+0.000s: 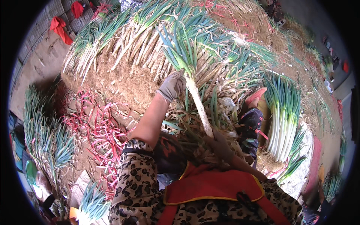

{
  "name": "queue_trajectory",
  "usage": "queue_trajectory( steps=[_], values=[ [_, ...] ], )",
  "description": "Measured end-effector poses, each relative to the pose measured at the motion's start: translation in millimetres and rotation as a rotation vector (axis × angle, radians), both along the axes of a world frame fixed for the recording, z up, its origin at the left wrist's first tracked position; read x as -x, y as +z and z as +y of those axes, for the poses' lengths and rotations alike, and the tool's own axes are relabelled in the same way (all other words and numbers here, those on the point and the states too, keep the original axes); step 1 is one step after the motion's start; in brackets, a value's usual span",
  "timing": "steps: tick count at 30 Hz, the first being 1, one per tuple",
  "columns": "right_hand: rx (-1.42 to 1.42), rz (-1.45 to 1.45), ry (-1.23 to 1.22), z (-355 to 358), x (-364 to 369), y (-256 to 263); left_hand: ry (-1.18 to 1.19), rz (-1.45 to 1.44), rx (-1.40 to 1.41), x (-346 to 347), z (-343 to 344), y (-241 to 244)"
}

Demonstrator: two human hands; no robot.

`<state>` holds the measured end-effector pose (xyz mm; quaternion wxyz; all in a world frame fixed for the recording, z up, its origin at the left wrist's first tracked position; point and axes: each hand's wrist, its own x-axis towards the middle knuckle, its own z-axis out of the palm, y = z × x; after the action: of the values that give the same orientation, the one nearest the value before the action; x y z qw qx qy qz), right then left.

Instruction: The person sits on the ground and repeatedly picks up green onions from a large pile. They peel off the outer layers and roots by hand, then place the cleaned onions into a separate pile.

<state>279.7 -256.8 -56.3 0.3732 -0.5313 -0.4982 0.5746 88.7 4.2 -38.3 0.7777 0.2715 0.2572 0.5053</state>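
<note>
A large green onion (199,102) with a soil-stained white stem and green leaves slants across the middle of the view. My left hand (172,84), in a grey glove, grips it where the leaves begin. Low on the stem, near the root end, my right hand (220,146) is closed around it in shadow. Beyond my hands lies a wide heap of unpeeled green onions (140,47), leaves pointing away and roots towards me. To my right, a bunch of clean white-stemmed green onions (282,121) lies beside my foot. Peeled husks and loose leaves (194,123) cover the ground below my hands.
Tangled pink plastic ties (104,126) lie on the ground at left. More green onions (47,135) stand at the far left, with another bunch (94,201) at bottom left. A red cloth (59,29) hangs at upper left. Further root-covered heaps (253,25) extend towards the upper right.
</note>
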Motion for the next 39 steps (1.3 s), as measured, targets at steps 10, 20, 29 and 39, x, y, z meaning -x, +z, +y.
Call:
queue_trajectory(
  steps=[10,20,29,39],
  values=[
    [-0.783,-0.115,-0.237,146.9,29.4,61.0,-0.031,0.041,-0.223,-2.7,-65.4,53.8],
    [-0.770,-0.365,-0.210,141.4,70.9,70.6,0.117,-0.068,-0.239,21.4,-35.2,39.4],
    [0.027,0.512,-0.369,85.8,-2.9,-26.6,0.228,-0.053,-0.189,52.1,-14.1,39.3],
    [-0.034,0.096,0.017,103.0,1.9,-8.8,0.238,-0.024,-0.216,65.8,-12.0,35.3]
  ],
)
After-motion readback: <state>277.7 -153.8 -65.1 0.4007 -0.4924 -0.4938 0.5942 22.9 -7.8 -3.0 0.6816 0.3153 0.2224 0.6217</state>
